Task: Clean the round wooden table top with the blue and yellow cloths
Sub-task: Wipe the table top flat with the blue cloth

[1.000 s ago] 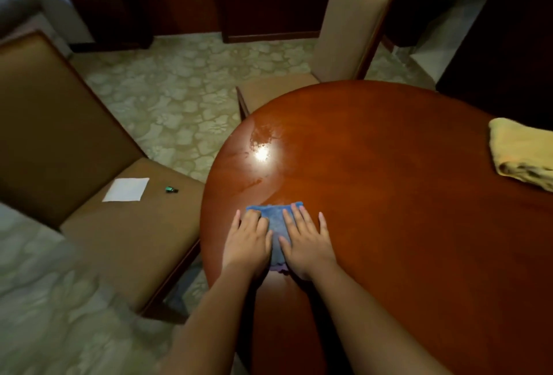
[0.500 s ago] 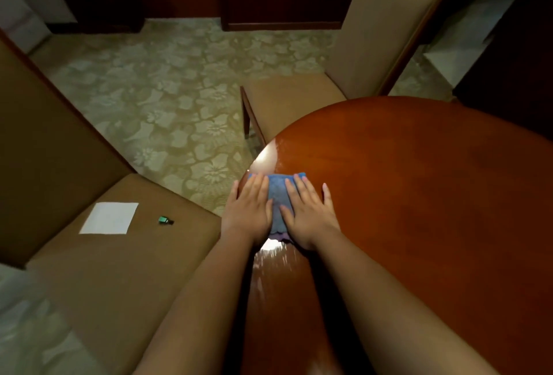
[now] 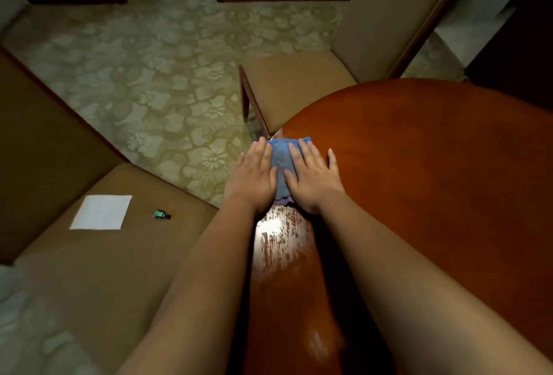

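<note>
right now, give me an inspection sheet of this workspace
surface: round wooden table top, a wet streaked patch between the forearms
job's things: blue cloth flat near the table's edge; yellow cloth not in view
clutter: white paper and small green bottle on the near chair seat
grippers: left hand and right hand press flat on the blue cloth
cables: nothing seen
surroundings: second chair, floral carpet

Both bare forearms reach forward side by side, the left hand point(image 3: 253, 177) and right hand point(image 3: 312, 178) lying palms down, fingers straight and close together, thumbs nearly touching, the right little finger splayed outward.
</note>
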Available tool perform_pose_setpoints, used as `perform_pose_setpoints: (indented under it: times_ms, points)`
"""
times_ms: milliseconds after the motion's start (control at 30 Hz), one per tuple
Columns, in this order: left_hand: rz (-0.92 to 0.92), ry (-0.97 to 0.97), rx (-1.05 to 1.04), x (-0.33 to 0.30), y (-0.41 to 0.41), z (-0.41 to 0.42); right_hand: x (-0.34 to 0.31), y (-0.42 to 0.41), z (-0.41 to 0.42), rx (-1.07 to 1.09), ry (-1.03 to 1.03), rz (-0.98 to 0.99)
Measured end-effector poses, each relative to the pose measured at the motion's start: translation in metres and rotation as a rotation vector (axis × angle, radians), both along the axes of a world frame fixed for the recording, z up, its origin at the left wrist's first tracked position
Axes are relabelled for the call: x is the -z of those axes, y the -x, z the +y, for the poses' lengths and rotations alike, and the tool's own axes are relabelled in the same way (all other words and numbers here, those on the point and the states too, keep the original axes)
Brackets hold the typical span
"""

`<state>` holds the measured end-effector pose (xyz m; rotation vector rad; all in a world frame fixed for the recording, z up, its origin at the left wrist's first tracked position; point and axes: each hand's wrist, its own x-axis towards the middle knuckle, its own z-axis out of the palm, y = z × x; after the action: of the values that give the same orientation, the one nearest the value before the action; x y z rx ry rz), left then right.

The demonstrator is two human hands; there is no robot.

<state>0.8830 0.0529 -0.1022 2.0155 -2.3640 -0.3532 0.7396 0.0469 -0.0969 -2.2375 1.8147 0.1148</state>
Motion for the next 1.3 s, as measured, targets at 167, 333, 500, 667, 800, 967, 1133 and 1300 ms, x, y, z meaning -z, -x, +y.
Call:
perform_pose_setpoints:
  times_ms: [167,333,500,667,800,967,1133,1300]
  points:
    - [-0.105,-0.003,-0.072,-0.001,-0.008,0.081,-0.001,-0.007,0.069,-0.088,-0.017,-0.012]
    - [-0.101,0.036,-0.191,-0.001,0.013,0.204,-0.005,0.008,0.172,-0.202,-0.005,-0.011]
    - [-0.197,-0.049,-0.2,-0.009,0.05,0.309,-0.007,0.043,0.279,-0.225,-0.046,0.016]
    - [-0.154,-0.034,-0.229,-0.017,0.086,0.383,-0.005,0.076,0.353,-0.245,-0.073,0.008]
    - [-0.16,-0.073,-0.193,-0.012,0.104,0.426,-0.006,0.097,0.394,-0.252,-0.082,-0.009]
    - [-0.197,-0.062,-0.216,-0.015,0.117,0.453,-0.004,0.11,0.42,-0.272,-0.082,-0.005]
    - [-0.175,-0.096,-0.199,-0.016,0.116,0.449,-0.001,0.11,0.416,-0.284,-0.074,-0.011]
    - [-0.202,-0.089,-0.095,-0.018,0.109,0.43,-0.002,0.108,0.407,-0.22,-0.06,0.013]
